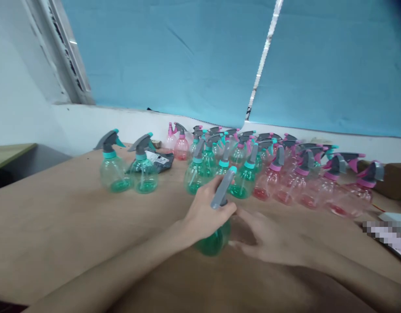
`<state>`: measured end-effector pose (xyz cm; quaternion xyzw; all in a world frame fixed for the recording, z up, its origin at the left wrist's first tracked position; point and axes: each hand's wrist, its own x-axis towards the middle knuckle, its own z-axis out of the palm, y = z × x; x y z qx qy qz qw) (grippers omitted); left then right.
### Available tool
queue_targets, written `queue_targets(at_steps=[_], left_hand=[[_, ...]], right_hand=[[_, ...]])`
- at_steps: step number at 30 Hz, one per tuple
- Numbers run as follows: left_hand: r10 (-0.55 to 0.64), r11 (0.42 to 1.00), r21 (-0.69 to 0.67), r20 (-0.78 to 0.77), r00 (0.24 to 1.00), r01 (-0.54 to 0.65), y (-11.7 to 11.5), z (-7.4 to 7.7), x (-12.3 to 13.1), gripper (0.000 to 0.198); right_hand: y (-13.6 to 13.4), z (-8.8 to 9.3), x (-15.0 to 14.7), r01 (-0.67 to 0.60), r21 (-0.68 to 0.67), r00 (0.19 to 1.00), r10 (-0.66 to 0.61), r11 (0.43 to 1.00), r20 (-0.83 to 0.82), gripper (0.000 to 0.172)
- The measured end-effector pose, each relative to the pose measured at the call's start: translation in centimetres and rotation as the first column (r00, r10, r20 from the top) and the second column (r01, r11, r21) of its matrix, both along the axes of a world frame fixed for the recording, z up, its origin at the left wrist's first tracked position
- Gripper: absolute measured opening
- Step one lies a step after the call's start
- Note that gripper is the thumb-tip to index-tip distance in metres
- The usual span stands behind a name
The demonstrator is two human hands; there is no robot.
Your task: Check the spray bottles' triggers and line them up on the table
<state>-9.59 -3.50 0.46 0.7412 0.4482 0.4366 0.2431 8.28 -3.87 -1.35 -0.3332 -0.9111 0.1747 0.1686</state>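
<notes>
My left hand (203, 213) is wrapped around the neck of a green spray bottle (214, 244), just under its grey trigger head. The bottle stands upright in front of me, its neck hidden by my fingers. To its right, my right hand (269, 237) is slightly blurred, with thumb and fingers apart and a gap between them. Its fingertips come close to the bottle and my left fingers; whether they touch, I cannot tell. Two more green spray bottles, one at the far left (114, 174) and one beside it (145, 174), stand away from my hands.
Behind my hands, several green spray bottles (241, 184) and pink spray bottles (265, 184) crowd the wooden table (73, 217). A dark plastic packet (163, 161) lies at the back left. A phone-like object (389, 239) lies at the right edge, near a brown box (394, 180).
</notes>
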Motion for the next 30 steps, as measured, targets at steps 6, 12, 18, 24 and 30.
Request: queue_targets(at_steps=[6, 12, 18, 24, 30], left_hand=[[0.234, 0.971, 0.049, -0.010, 0.972, -0.233, -1.0, 0.0, -5.1, 0.037], [0.227, 0.973, 0.034, 0.019, 0.974, -0.228, -0.6, 0.3, -9.3, 0.043], [0.242, 0.970, -0.007, -0.038, 0.970, -0.242, 0.0, 0.0, -11.8, 0.053], [0.351, 0.936, -0.040, 0.025, 0.936, -0.350, -0.2, -2.6, -14.1, 0.058], [0.463, 0.885, -0.031, -0.013, 0.886, -0.464, -1.8, -5.4, -15.9, 0.043]], right_hand=[[0.4, -1.1, -7.7, -0.039, -0.090, 0.979, 0.020, 0.995, -0.201, 0.081], [1.5, -1.9, -13.7, 0.008, -0.143, 0.957, -0.049, 0.990, -0.287, 0.094], [2.7, -2.4, -16.2, 0.028, -0.070, 0.927, -0.052, 0.997, -0.371, 0.080], [4.9, -1.7, -17.4, 0.097, -0.020, 0.923, -0.097, 0.995, -0.372, 0.072], [6.7, -1.8, -18.7, 0.144, 0.012, 0.896, -0.126, 0.989, -0.425, 0.087]])
